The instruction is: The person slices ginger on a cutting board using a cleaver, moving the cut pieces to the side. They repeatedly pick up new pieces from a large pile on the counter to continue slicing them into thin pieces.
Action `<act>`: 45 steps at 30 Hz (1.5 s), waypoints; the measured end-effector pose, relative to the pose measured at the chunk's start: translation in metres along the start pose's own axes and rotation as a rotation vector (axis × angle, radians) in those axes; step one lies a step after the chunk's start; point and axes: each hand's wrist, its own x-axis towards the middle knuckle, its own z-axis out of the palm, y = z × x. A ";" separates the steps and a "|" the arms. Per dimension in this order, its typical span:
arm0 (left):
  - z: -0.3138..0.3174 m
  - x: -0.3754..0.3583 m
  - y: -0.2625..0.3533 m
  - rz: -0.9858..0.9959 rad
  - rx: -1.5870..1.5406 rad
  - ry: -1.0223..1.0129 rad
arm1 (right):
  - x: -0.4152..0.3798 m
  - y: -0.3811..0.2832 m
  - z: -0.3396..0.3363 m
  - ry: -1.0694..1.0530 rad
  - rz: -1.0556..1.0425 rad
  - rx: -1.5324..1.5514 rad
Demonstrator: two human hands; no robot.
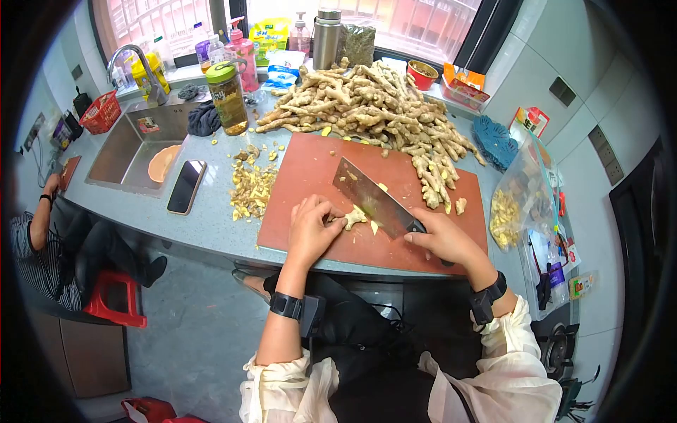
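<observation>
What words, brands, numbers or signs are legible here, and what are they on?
None reads clearly enough to quote.
Too small or blurred: print on the yellow pouch, green-lidded bottle, blue-and-white bag, orange packet, purple-labelled bottle and sink sticker.

No lettering clear enough to read

Red-brown cutting board [303, 169]: over it, left hand [309, 224] on ginger piece [355, 218], right hand [448, 240] gripping cleaver [368, 197]; far edge, ginger heap [367, 106]; left of it, ginger bits [250, 187], smartphone [187, 187].
</observation>
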 end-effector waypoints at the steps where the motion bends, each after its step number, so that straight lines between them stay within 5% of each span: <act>1: 0.000 0.000 0.000 -0.001 0.005 0.003 | 0.001 0.005 0.000 0.055 -0.039 -0.025; 5: -0.001 0.001 0.003 -0.009 0.006 -0.003 | 0.002 0.011 0.001 0.181 -0.034 0.022; 15: 0.000 0.001 0.000 -0.008 0.008 -0.012 | -0.012 0.013 0.007 0.045 0.010 0.126; 25: -0.001 0.000 0.001 -0.012 0.011 -0.015 | -0.007 0.006 -0.002 0.166 -0.008 0.120; 45: -0.001 0.000 0.001 0.002 0.000 0.002 | -0.006 -0.006 0.004 0.108 -0.196 -0.200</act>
